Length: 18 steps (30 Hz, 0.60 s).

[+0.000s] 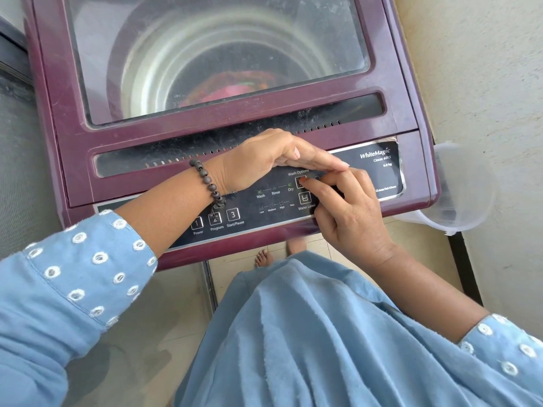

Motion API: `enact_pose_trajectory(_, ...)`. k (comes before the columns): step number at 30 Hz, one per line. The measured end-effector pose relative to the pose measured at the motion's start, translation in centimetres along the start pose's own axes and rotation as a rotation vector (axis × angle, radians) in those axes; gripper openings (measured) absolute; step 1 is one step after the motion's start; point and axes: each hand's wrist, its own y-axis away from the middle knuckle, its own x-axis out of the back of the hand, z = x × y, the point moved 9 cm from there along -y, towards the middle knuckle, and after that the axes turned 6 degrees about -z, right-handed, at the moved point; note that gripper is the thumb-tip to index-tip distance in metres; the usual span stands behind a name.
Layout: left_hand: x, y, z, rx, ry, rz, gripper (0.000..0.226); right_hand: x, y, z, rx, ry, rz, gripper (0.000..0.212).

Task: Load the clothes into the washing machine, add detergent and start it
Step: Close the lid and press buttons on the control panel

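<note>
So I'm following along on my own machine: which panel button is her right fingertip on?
The upper square button under "Wash Options", touched by the right hand. The Water Level button sits just below, untouched; the numbered 1, 2, 3 buttons lie far left.

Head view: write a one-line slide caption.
Lid closed on clothes, right hand presses the Wash Options button while left hand shades the control panel.

My washing machine (88, 142) wore glossy maroon plastic, dusty along its lid (217, 54) of cloudy clear plastic. The drum (164, 74) looked like ribbed metal. My sleeve (73, 274) was soft matt cloth.
</note>
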Motion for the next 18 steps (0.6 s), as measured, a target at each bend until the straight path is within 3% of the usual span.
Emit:
enact_pose_trajectory(5, 0.6, 0.0, -0.6, 0.006, -0.055, 0.029, 0.068, 0.1, -0.1, 0.0, 0.009, -0.012, 0.008, 0.037)
enact_pose_trajectory(18, 0.7, -0.2, -0.1, -0.059, -0.033, 0.013, 0.071, 0.4, -1.3, 0.0, 0.015, -0.061, -0.033, 0.035)
